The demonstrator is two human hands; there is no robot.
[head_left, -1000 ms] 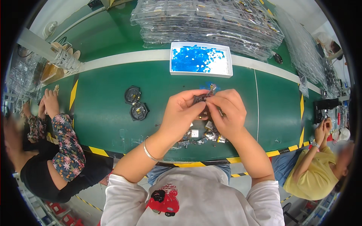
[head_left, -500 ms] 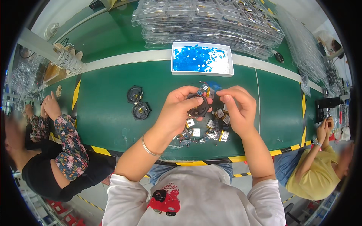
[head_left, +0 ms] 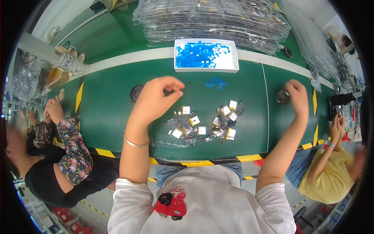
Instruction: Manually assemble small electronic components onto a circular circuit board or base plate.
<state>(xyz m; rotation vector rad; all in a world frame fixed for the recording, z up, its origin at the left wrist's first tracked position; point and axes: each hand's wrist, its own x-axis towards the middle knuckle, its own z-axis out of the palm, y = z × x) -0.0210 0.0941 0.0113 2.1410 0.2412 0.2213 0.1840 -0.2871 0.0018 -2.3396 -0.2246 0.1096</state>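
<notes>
My right hand (head_left: 298, 96), over the right side of the green bench, has its fingers closed on the edge of a round black casing (head_left: 283, 96). My left hand (head_left: 152, 102) hovers left of centre, fingers curled, thumb and index apart with nothing visible between them. Behind its wrist and partly covered by it, another round black casing (head_left: 136, 92) lies on the bench. Between my arms is a loose pile of small silver battery packs (head_left: 201, 130) with yellow edges, mixed with little circuit boards (head_left: 190, 140) and wires.
A shallow white box (head_left: 236, 66) holding bright blue film pieces stands at the back, with blue scraps (head_left: 216, 83) nearer me. Behind it are stacked clear plastic trays (head_left: 214, 27). Black-and-yellow tape (head_left: 198, 163) edges the bench. Co-workers sit left and right.
My right hand has carried the black casing away to the right, out of my left hand. My left hand has moved left, over the casings there. Components once between my hands now lie in the pile.
</notes>
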